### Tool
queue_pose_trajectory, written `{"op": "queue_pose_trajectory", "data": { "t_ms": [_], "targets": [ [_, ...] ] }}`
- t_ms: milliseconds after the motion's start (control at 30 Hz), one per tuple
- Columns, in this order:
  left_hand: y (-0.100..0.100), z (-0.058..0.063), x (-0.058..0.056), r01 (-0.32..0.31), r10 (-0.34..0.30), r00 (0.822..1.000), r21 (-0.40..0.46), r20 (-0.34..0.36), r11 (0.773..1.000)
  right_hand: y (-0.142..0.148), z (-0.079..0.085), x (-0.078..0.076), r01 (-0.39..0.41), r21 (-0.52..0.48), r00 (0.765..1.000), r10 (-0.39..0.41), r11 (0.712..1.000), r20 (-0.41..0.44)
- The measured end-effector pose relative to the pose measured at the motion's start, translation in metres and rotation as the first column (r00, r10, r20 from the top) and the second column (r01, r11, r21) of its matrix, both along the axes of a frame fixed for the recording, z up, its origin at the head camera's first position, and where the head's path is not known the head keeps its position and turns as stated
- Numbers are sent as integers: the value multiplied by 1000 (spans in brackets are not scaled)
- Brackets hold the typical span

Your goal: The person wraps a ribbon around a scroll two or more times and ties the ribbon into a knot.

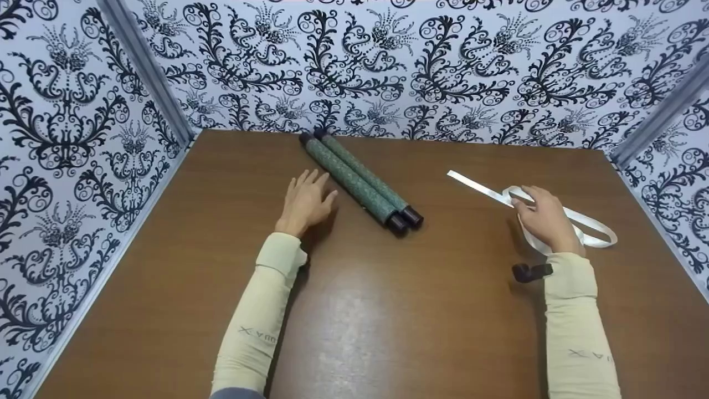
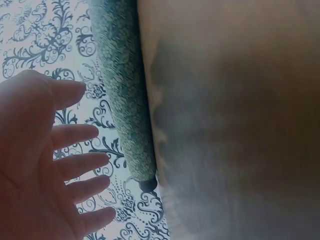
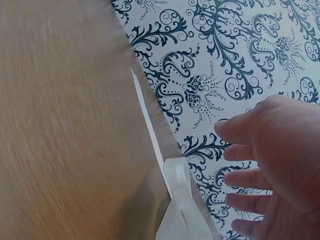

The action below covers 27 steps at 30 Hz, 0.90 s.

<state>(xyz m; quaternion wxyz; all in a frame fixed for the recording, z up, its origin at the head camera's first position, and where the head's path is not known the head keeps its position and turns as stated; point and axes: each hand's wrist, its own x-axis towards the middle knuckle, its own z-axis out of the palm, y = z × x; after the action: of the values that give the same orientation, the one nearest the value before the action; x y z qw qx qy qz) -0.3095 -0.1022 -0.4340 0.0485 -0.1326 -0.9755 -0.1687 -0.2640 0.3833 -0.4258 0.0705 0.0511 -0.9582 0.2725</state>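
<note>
Two long green patterned tubes (image 1: 352, 182) with dark ends lie side by side, slanting across the back middle of the brown table. Just left of them is my left hand (image 1: 304, 202), its fingers spread and holding nothing. The left wrist view shows a gap between that hand (image 2: 30, 145) and the nearer green tube (image 2: 122, 95). On the right lies a loosely looped white ribbon (image 1: 476, 185), one end stretched out towards the tubes. Over its loops is my right hand (image 1: 545, 216). Seen from the right wrist, the fingers are extended and apart from the ribbon (image 3: 182, 217).
The brown wooden table (image 1: 354, 321) is bounded at the back and sides by walls (image 1: 365, 61) with black scroll patterns on white. Grey strips (image 1: 147, 72) run up the corners. A dark wrist-worn device (image 1: 529, 272) juts out from the right sleeve.
</note>
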Motion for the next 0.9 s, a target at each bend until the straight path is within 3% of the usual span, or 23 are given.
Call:
{"op": "queue_pose_trajectory", "data": {
  "t_ms": [500, 667, 900],
  "targets": [
    [21, 7, -1, 38, -38, 999, 23, -5, 999, 1, -12, -3, 19, 9, 999, -20, 1000, 29],
    [27, 8, -1, 58, -57, 998, 25, -29, 998, 4, -16, -4, 78, 14, 997, -79, 997, 17],
    [34, 10, 0, 84, -80, 994, 52, -73, 995, 7, -19, -1, 150, 36, 986, -152, 988, 73]
  ]
}}
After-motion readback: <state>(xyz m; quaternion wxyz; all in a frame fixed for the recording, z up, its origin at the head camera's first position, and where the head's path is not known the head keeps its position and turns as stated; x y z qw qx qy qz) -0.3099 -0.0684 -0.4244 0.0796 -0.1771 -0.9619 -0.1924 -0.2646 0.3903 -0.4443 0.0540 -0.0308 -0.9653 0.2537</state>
